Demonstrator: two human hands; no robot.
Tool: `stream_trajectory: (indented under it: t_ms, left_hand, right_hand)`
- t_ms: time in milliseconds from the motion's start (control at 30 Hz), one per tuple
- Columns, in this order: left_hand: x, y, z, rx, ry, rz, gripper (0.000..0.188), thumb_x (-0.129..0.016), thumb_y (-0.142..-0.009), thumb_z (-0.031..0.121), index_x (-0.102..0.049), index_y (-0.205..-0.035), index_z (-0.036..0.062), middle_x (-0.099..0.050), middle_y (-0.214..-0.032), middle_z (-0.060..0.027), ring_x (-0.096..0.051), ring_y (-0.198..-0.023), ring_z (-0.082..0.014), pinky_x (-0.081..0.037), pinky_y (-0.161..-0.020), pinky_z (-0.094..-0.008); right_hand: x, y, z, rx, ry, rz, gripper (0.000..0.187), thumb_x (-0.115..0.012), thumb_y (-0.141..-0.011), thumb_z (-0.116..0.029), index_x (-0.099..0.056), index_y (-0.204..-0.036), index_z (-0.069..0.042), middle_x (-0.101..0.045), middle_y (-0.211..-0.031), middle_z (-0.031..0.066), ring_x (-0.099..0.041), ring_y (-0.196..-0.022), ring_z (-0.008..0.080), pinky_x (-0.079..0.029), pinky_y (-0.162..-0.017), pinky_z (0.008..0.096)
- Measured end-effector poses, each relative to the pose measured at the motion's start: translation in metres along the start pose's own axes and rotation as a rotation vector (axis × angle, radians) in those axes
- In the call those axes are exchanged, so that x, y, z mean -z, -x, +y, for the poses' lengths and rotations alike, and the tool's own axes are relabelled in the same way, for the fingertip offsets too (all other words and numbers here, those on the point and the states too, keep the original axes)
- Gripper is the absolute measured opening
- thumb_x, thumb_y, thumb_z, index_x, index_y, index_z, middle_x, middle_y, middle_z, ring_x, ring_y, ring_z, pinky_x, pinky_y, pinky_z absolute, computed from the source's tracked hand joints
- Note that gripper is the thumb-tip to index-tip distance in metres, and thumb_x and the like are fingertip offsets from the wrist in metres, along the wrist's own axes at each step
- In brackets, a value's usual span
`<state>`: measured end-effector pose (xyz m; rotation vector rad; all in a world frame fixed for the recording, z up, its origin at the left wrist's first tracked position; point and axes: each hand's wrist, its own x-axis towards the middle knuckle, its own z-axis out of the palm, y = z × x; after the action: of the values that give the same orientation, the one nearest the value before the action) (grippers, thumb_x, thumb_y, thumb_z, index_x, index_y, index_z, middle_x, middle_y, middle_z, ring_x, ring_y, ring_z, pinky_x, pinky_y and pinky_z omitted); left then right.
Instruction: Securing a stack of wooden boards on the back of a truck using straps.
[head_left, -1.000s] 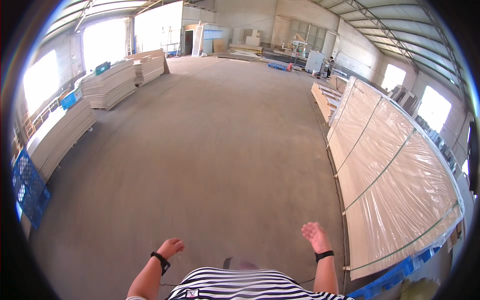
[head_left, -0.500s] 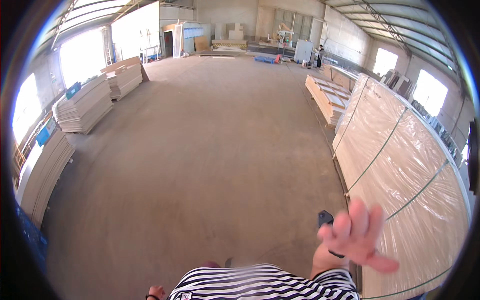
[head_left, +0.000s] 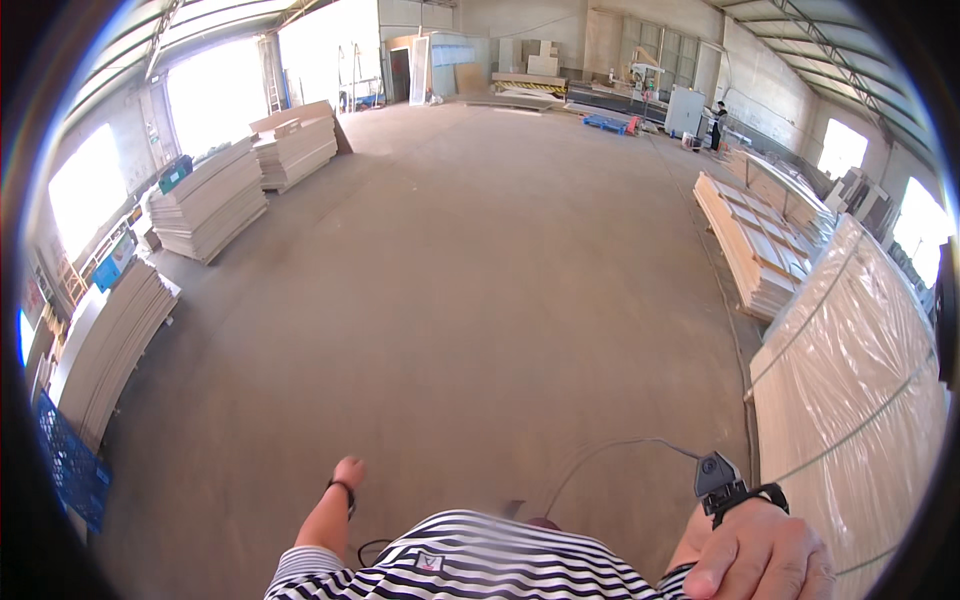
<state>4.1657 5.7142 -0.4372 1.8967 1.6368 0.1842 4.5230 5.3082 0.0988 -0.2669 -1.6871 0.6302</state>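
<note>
My left hand (head_left: pixel 348 470) swings out over the floor at lower left, small in the picture and loosely curled, with nothing visible in it. A dark band (head_left: pixel 343 492) circles that wrist. At lower right my right hand (head_left: pixel 765 550) shows its back, fingers a little apart and bent downward, their tips near the lower edge. Nothing shows in it. A small black camera (head_left: pixel 720 480) is strapped to the right wrist, with a thin cable (head_left: pixel 610 448) curving away from it. Nearest to this hand is a tall plastic-wrapped stack of boards (head_left: pixel 850 400), tied with green straps; hand and stack appear apart.
Board stacks stand at left (head_left: pixel 115 340), (head_left: pixel 205 205) and farther back (head_left: pixel 297 150). A blue plastic crate (head_left: pixel 72 465) is at lower left. More panels (head_left: pixel 755 240) lie at right. Far off are a blue pallet (head_left: pixel 606 123), a white cabinet (head_left: pixel 684 110) and a person (head_left: pixel 718 127).
My right hand has dropped from raised and spread to bent downward at lower right. My left hand has swung forward. The view has turned left, shifting the surroundings rightward; the wrapped stack is closer to the edge.
</note>
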Motion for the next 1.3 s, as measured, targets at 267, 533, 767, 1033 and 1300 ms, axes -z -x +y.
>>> stream_trajectory:
  t_ms: [267, 533, 767, 1033, 1300]
  left_hand:
    - [-0.044, -0.204, 0.358, -0.541, 0.07, -0.267, 0.025, -0.051, -0.085, 0.028, -0.064, -0.09, 0.0063, -0.066, -0.081, -0.0115, -0.063, -0.077, -0.0273, -0.05, -0.071, -0.0375]
    - [-0.057, -0.288, 0.184, -0.443, -0.508, -0.422, 0.029, -0.047, -0.083, 0.03, -0.066, -0.079, 0.0091, -0.067, -0.082, -0.0137, -0.063, -0.078, -0.0303, -0.05, -0.069, -0.0411]
    - [-0.054, -0.439, 0.223, -0.266, -0.926, -0.414, 0.034, -0.053, -0.079, 0.035, -0.07, -0.093, 0.0088, -0.066, -0.102, -0.0129, -0.063, -0.095, -0.0313, -0.051, -0.077, -0.0455]
    - [-0.13, -0.777, 0.584, -0.326, -0.333, -0.216, 0.024, -0.049, -0.085, 0.023, -0.067, -0.086, 0.0075, -0.066, -0.087, -0.0163, -0.063, -0.085, -0.0304, -0.05, -0.069, -0.0425]
    - [-0.203, -0.939, 0.939, -0.593, 0.345, -0.446, 0.019, -0.054, -0.088, 0.021, -0.061, -0.093, 0.0042, -0.066, -0.079, -0.007, -0.062, -0.071, -0.0176, -0.049, -0.067, -0.0311]
  right_hand:
    - [0.22, -0.031, 0.129, 0.163, -0.132, -0.001, 0.067, -0.042, -0.092, -0.049, -0.047, -0.125, 0.01, -0.06, -0.096, 0.0357, -0.051, -0.107, 0.0512, -0.02, -0.103, 0.0631]
    - [0.446, -0.099, 0.199, 0.021, 0.048, -0.007, 0.054, -0.037, -0.096, -0.043, -0.051, -0.12, 0.004, -0.065, -0.102, 0.0235, -0.054, -0.113, 0.0364, -0.023, -0.106, 0.0558]
    - [0.624, -0.079, 0.309, 0.402, 0.52, 0.599, 0.041, -0.051, -0.087, -0.045, -0.042, -0.099, -0.007, -0.044, -0.094, 0.0046, -0.043, -0.07, 0.0182, -0.038, -0.077, 0.0403]
    - [0.849, -0.026, 0.344, 0.157, 0.814, 0.907, 0.078, -0.068, -0.076, -0.05, -0.035, -0.126, -0.001, -0.048, -0.089, 0.0037, -0.045, -0.062, 0.0131, -0.039, -0.061, 0.0308]
    - [1.063, -0.002, 0.422, 0.088, 0.936, 0.918, 0.052, -0.062, -0.083, -0.042, -0.043, -0.11, -0.002, -0.047, -0.058, 0.0045, -0.044, -0.043, 0.0121, -0.04, -0.045, 0.0279]
